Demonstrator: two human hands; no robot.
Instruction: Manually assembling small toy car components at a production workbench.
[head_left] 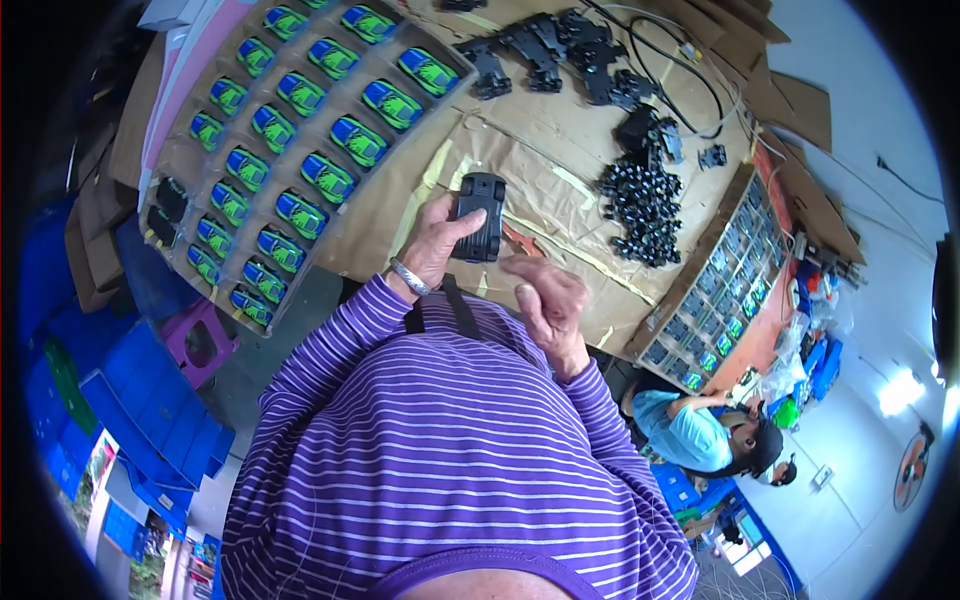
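A toy car (pixel 484 198) with its black underside up is in my left hand (pixel 430 243), the thumb lying along it. Just right of the car and lower, my right hand (pixel 550 303) is closed with its fingers curled. Anything between those fingers is hidden. On the cardboard-covered table (pixel 560 240) beyond my right hand lies a heap of small black wheels (pixel 645 210). Farther back sit black chassis parts (pixel 540 50). To my left, a compartment tray (pixel 355 200) holds several blue and green toy cars (pixel 328 177).
At the right, a second tray (pixel 665 315) holds dark parts and green cars. A black cable (pixel 690 60) curves over the far table. Another person (pixel 690 430) in light blue works at the right. A purple stool (pixel 195 340) and blue bins (pixel 150 410) stand at the left.
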